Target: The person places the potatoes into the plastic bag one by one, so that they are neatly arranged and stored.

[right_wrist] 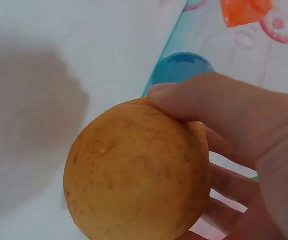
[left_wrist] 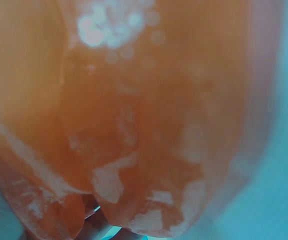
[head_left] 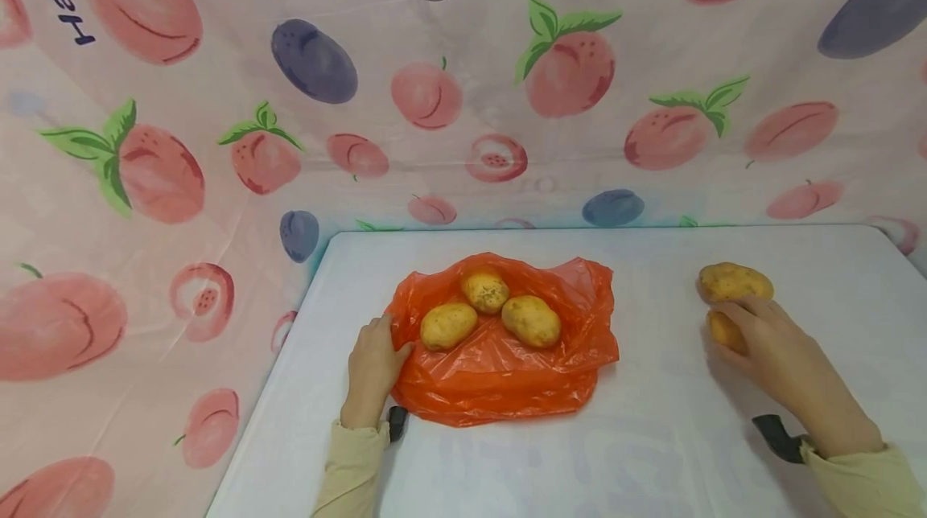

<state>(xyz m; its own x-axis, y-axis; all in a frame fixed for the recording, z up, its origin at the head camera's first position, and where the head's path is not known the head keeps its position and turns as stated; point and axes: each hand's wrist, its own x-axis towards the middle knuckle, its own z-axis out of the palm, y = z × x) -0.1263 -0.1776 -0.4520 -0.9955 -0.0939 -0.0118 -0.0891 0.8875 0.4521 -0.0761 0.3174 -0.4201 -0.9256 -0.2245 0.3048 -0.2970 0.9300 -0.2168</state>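
An orange plastic bag (head_left: 500, 405) lies spread on the table, with several folds along its front. On it sit three potatoes: one at the left (head_left: 448, 326), one at the back (head_left: 484, 291) and one at the right (head_left: 532, 321). My left hand (head_left: 372, 369) holds the bag's left edge, thumb over the plastic; the bag (left_wrist: 159, 125) fills the left wrist view and hides most of the fingers. Over on the right, my right hand (head_left: 771, 349) grips a potato (right_wrist: 139, 170) between thumb and fingers. Just behind that hand lies another potato (head_left: 735, 282).
The white-covered table (head_left: 666, 437) stands against a cloth backdrop (head_left: 463, 43) printed with peaches and dark fruit. Dark straps or camera mounts (head_left: 780, 437) show at both wrists, by the beige sleeves (head_left: 865, 478).
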